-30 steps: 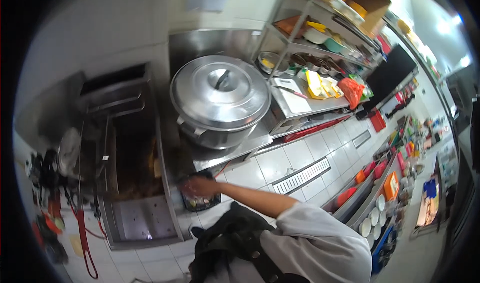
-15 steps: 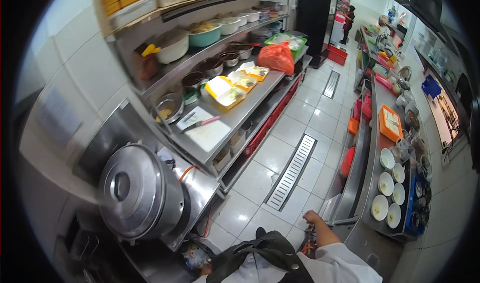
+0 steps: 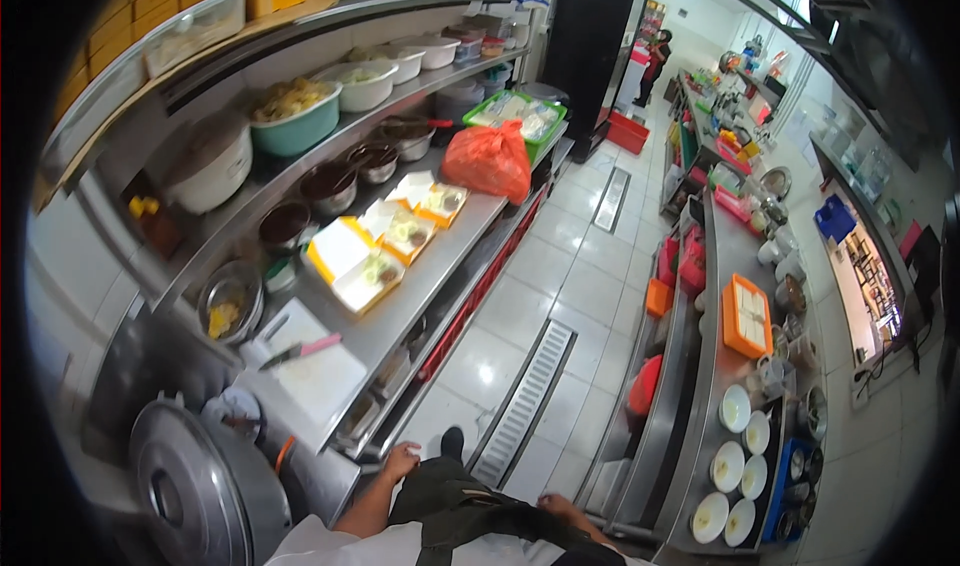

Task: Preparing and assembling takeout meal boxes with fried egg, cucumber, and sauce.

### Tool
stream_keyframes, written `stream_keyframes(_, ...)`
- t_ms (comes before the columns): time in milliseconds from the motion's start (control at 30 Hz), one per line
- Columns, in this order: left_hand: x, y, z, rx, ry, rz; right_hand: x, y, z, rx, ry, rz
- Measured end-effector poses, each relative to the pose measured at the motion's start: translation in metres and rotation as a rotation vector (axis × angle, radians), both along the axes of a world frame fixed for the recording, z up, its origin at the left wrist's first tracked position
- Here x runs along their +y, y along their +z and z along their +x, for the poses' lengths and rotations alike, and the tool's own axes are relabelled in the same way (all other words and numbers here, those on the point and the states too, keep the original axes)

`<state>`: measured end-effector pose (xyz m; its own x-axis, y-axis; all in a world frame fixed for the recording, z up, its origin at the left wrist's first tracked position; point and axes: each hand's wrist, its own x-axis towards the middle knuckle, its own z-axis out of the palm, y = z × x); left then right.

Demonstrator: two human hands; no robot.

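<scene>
My left hand hangs beside the near corner of the steel counter, its fingers loosely apart and nothing visible in them. Low at my right side, my right hand shows only in part, and its fingers are hard to make out. On the counter closest to my left hand lies a white cutting board with a pink-handled knife across it. Beyond it stand open yellow takeaway boxes with food inside. A tied orange plastic bag sits farther along.
A large lidded metal pot stands at near left. Along the tiled floor runs a drain grate. On the right counter are several white bowls and an orange crate. Far down the aisle stands a person by a red crate.
I have moved forward along the aisle; the left counter and its boxes appear closer. My left hand has swung forward into clearer view, while my right hand has drawn back toward my body.
</scene>
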<state>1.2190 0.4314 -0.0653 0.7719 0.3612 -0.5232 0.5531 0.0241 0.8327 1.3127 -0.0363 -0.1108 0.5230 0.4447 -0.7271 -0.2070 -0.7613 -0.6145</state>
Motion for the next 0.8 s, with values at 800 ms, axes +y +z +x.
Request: stream_keyframes(800,0.226,0.186,0.660,0.029,0.191,0.773,-0.049,-0.068,0.378,0.197,-0.564,0.015)
